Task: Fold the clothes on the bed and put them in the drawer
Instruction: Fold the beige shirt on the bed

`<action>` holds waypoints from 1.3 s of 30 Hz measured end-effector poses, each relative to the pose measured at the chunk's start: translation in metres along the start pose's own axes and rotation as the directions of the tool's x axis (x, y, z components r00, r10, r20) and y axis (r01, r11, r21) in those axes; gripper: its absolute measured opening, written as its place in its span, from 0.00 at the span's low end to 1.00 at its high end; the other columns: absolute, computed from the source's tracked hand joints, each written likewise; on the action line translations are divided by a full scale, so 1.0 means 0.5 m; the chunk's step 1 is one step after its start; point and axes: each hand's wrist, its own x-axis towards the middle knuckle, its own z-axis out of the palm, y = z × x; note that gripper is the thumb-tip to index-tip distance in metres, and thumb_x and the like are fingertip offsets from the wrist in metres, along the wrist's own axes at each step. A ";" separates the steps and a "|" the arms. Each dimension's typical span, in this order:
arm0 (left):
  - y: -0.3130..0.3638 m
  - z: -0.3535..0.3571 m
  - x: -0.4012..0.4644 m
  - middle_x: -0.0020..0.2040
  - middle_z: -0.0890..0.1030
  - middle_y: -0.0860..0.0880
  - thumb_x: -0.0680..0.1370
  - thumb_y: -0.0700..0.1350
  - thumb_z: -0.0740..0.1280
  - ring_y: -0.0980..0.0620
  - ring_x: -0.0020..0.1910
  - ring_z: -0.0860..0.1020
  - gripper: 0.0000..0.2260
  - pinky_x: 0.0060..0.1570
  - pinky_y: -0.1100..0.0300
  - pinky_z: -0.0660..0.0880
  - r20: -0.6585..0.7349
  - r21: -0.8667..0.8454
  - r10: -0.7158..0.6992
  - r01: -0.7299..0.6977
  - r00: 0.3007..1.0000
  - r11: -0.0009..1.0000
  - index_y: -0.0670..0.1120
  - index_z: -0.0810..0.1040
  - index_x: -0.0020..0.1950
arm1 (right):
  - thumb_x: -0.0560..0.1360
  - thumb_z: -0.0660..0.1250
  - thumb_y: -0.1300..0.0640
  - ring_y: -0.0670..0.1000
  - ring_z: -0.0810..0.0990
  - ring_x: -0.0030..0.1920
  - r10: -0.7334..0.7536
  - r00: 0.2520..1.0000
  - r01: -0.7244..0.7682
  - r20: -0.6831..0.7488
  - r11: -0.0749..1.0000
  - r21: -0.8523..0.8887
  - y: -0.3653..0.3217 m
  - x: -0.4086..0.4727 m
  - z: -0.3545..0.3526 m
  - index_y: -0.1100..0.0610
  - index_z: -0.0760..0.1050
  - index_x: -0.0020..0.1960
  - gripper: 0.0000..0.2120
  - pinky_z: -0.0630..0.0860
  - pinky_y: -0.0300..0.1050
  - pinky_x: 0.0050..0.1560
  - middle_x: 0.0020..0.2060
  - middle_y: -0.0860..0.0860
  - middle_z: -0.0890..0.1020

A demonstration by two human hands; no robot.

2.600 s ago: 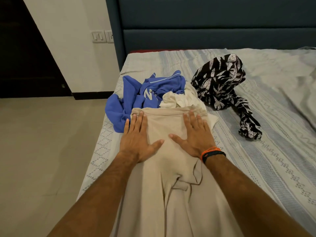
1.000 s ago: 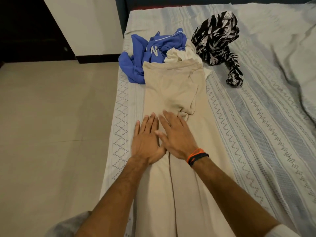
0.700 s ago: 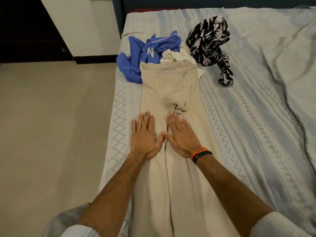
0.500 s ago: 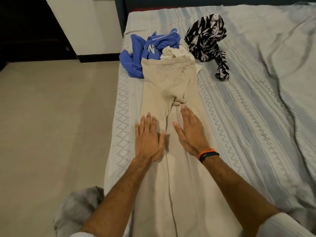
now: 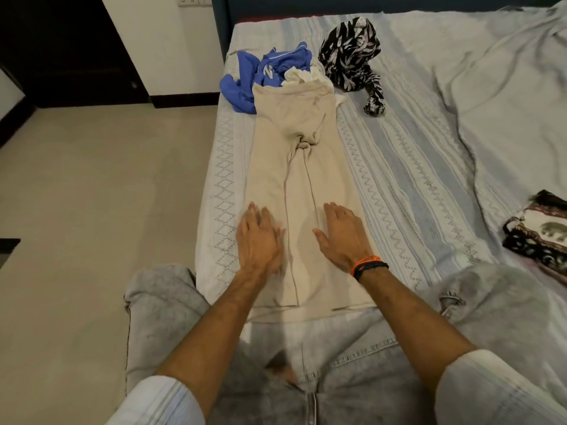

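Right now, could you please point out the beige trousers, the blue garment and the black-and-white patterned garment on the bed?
beige trousers [image 5: 270, 167]: head view, on the left leg above the knee.
blue garment [image 5: 242, 87]: head view, on its crumpled left part.
black-and-white patterned garment [image 5: 349, 50]: head view, on the bunched main heap.

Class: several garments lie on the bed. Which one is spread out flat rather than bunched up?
The beige trousers, laid lengthwise under both hands. The blue garment, the cream garment and the black-and-white patterned garment lie crumpled beyond them.
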 end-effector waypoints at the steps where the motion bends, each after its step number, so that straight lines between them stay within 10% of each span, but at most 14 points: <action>1: -0.003 -0.002 -0.015 0.78 0.56 0.38 0.83 0.50 0.56 0.39 0.74 0.58 0.25 0.74 0.49 0.56 -0.016 -0.009 -0.048 0.048 0.999 0.999 0.41 0.59 0.77 | 0.80 0.61 0.47 0.60 0.66 0.72 0.045 0.999 -0.044 -0.016 0.999 0.015 0.001 -0.013 -0.007 0.61 0.61 0.75 0.29 0.64 0.55 0.70 0.72 0.59 0.69; 6: 0.016 -0.028 -0.074 0.67 0.67 0.37 0.77 0.46 0.68 0.38 0.63 0.69 0.26 0.62 0.48 0.67 -0.027 -0.134 -0.329 0.323 0.944 0.937 0.38 0.62 0.69 | 0.80 0.58 0.39 0.64 0.69 0.65 0.446 0.894 -0.441 -0.047 0.893 0.088 0.013 -0.054 -0.027 0.64 0.65 0.70 0.32 0.68 0.61 0.64 0.66 0.63 0.70; 11: 0.022 -0.071 -0.064 0.68 0.72 0.37 0.77 0.53 0.70 0.37 0.65 0.73 0.33 0.58 0.50 0.73 0.206 -0.340 -0.494 0.535 0.845 0.774 0.35 0.61 0.72 | 0.75 0.70 0.49 0.62 0.76 0.59 0.481 0.865 -0.502 0.145 0.823 0.266 0.043 -0.061 -0.050 0.66 0.67 0.65 0.28 0.75 0.52 0.55 0.61 0.62 0.76; 17: -0.024 -0.078 -0.025 0.69 0.74 0.41 0.70 0.54 0.77 0.40 0.65 0.74 0.36 0.62 0.48 0.73 0.515 -0.539 -0.381 0.636 0.768 0.552 0.38 0.68 0.71 | 0.72 0.72 0.44 0.59 0.77 0.56 0.401 0.865 -0.499 0.302 0.749 0.437 0.078 -0.055 -0.070 0.62 0.72 0.65 0.30 0.75 0.49 0.53 0.59 0.58 0.77; 22: -0.040 -0.101 0.005 0.55 0.84 0.45 0.69 0.53 0.79 0.45 0.53 0.81 0.21 0.58 0.51 0.78 0.643 -0.592 -0.232 0.665 0.730 0.455 0.41 0.81 0.55 | 0.70 0.76 0.46 0.50 0.68 0.27 0.374 0.862 -0.507 0.343 0.610 0.609 0.086 -0.014 -0.096 0.56 0.67 0.32 0.22 0.66 0.44 0.32 0.28 0.51 0.69; 28: -0.041 -0.138 0.060 0.51 0.86 0.43 0.73 0.50 0.76 0.45 0.50 0.83 0.18 0.52 0.51 0.80 0.719 -0.635 -0.133 0.722 0.682 0.276 0.41 0.81 0.57 | 0.64 0.81 0.46 0.54 0.85 0.46 0.336 0.835 -0.548 0.436 0.443 0.710 0.091 0.052 -0.123 0.61 0.83 0.49 0.23 0.82 0.50 0.51 0.45 0.54 0.86; 31: -0.043 -0.155 0.115 0.54 0.84 0.42 0.74 0.48 0.74 0.45 0.52 0.83 0.20 0.51 0.49 0.81 0.718 -0.695 -0.044 0.719 0.695 0.008 0.40 0.79 0.63 | 0.66 0.80 0.48 0.56 0.85 0.50 0.268 0.813 -0.574 0.516 0.227 0.787 0.097 0.114 -0.145 0.61 0.81 0.58 0.26 0.81 0.54 0.55 0.49 0.55 0.86; 35: -0.052 -0.154 0.229 0.70 0.73 0.38 0.76 0.58 0.69 0.40 0.67 0.75 0.33 0.60 0.41 0.76 0.588 -0.602 0.023 0.457 0.808 -0.654 0.37 0.67 0.72 | 0.81 0.63 0.49 0.51 0.82 0.45 0.126 0.884 -0.384 0.450 -0.353 0.853 0.087 0.198 -0.166 0.59 0.78 0.53 0.13 0.76 0.50 0.60 0.42 0.52 0.84; 37: -0.054 -0.139 0.273 0.73 0.68 0.37 0.79 0.62 0.62 0.39 0.71 0.69 0.36 0.68 0.40 0.69 0.577 -0.641 -0.031 0.429 0.816 -0.637 0.38 0.58 0.77 | 0.81 0.63 0.51 0.49 0.81 0.48 0.103 0.898 -0.362 0.428 -0.379 0.851 0.081 0.227 -0.147 0.58 0.73 0.53 0.10 0.77 0.49 0.61 0.45 0.52 0.79; 39: -0.051 -0.116 0.291 0.71 0.71 0.39 0.82 0.59 0.59 0.39 0.68 0.72 0.31 0.68 0.41 0.69 0.582 -0.764 -0.133 0.483 0.802 -0.429 0.38 0.59 0.76 | 0.79 0.66 0.54 0.47 0.79 0.44 0.117 0.889 -0.429 0.442 -0.124 0.895 0.075 0.247 -0.115 0.57 0.70 0.56 0.09 0.79 0.46 0.52 0.43 0.51 0.74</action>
